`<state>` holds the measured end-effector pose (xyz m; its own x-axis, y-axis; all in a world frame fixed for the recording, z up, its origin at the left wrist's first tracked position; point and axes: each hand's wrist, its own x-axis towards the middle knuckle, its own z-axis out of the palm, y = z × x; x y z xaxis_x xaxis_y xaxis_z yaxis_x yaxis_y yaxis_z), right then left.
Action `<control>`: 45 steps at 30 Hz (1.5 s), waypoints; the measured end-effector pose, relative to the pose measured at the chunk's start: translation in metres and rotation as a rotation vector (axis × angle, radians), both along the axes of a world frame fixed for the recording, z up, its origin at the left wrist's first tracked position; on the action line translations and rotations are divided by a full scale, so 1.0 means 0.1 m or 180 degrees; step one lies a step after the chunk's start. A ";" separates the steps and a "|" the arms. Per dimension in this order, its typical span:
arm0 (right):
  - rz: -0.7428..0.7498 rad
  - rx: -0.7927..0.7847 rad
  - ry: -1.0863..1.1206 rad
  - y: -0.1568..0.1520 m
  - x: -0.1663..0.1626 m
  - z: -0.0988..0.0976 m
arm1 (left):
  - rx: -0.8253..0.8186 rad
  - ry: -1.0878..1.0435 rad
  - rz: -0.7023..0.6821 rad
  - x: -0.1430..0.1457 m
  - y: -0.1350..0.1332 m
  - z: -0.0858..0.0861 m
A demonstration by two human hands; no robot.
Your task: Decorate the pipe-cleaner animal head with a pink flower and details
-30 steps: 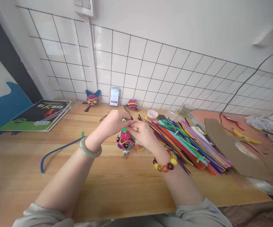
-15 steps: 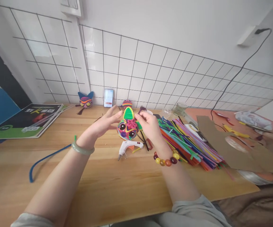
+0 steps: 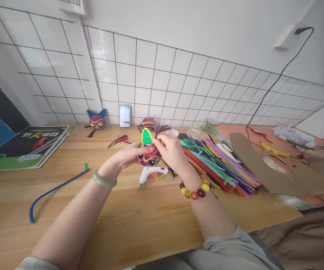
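A colourful pipe-cleaner mask (image 3: 150, 155) with a green ear is held upright above the wooden table (image 3: 128, 221). My left hand (image 3: 129, 155) grips its lower left side, fingers curled round it. My right hand (image 3: 170, 150) pinches its upper right edge, where a purple feathery tuft (image 3: 159, 125) sticks up. A white glue gun (image 3: 151, 173) lies on the table just below the mask. A jade bangle is on my left wrist and a beaded bracelet on my right.
A big pile of coloured pipe cleaners (image 3: 220, 165) lies right of my hands, with cardboard (image 3: 274, 165) beyond. A blue pipe cleaner (image 3: 53, 189) lies at left, a book (image 3: 24, 144) at far left. Two finished masks (image 3: 96, 120) and a phone (image 3: 124, 115) stand by the tiled wall.
The mask has been lifted off the table and turned upright; the glue gun beneath it came into view. A purple tuft now shows at its top by my right fingers.
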<state>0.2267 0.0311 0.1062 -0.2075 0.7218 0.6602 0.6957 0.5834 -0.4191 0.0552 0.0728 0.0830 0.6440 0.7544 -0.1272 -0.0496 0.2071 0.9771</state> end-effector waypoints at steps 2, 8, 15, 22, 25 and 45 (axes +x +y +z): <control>-0.0027 -0.0030 -0.0029 0.01 0.01 0.00 | 0.0046 0.0000 0.0082 0.03 -0.01 -0.01; -0.0054 -0.0093 0.0020 0.08 0.03 -0.05 | 0.0258 -0.0048 0.0280 0.12 -0.02 -0.05; 0.0028 -0.0267 0.0371 0.16 0.07 -0.12 | 0.0374 -0.0069 0.0593 0.20 -0.06 -0.06; 0.0070 -0.0544 0.0787 0.24 0.12 -0.17 | 0.0400 -0.0212 0.0677 0.23 -0.06 -0.09; 0.0037 -0.0481 0.0790 0.25 0.12 -0.18 | 0.0419 -0.0204 0.0729 0.24 -0.06 -0.10; -0.0183 0.0141 0.0838 0.35 0.05 -0.35 | 0.0336 -0.0329 0.1298 0.34 -0.06 -0.21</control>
<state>0.2315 0.0664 0.0713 0.0161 0.6967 0.7172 0.5987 0.5677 -0.5650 0.0888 0.0670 0.0622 0.2958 0.9551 0.0138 -0.2052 0.0494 0.9775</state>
